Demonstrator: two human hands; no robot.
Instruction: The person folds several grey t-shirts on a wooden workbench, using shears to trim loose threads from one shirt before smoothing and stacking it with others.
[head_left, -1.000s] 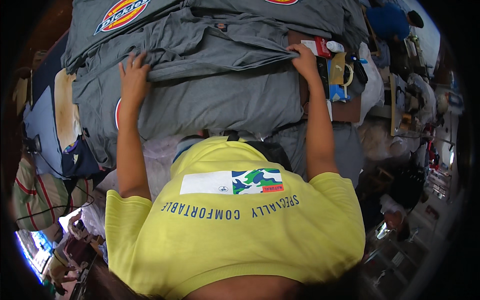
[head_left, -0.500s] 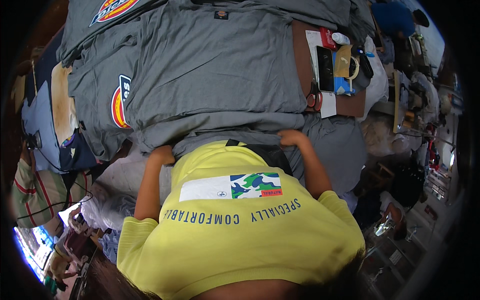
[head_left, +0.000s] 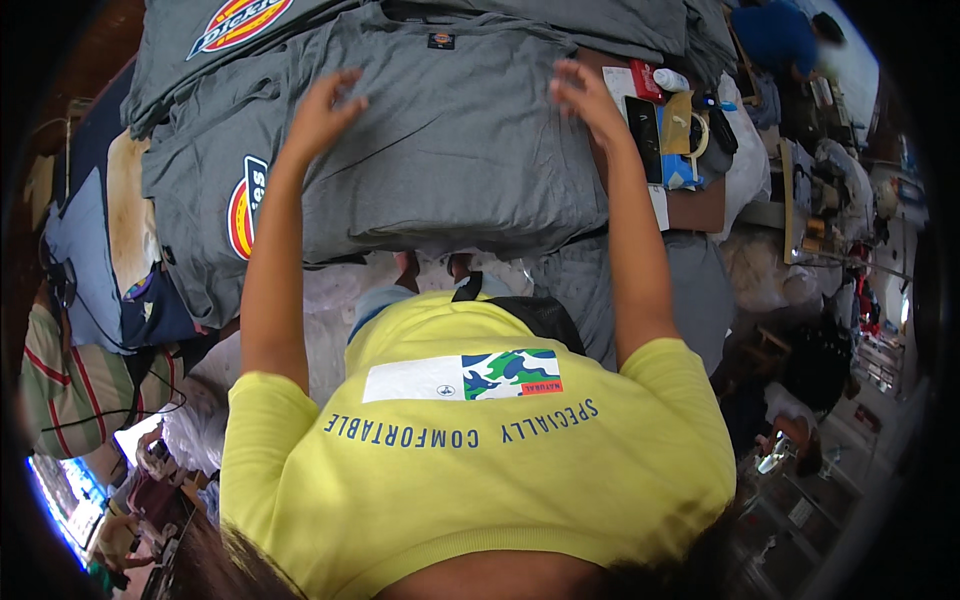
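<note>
Grey shirt [head_left: 455,150] lies beneath and between left hand [head_left: 320,120] and right hand [head_left: 592,101], both about equally near; visible spread longest side to side; fingers loosely parted, slightly curled, nothing gripped; contact unclear.

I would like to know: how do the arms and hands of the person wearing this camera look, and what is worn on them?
Both the left hand and the right hand are bare, without gloves. Short, plain yellow sleeves leave the forearms uncovered. No watch or bracelet is visible.
</note>
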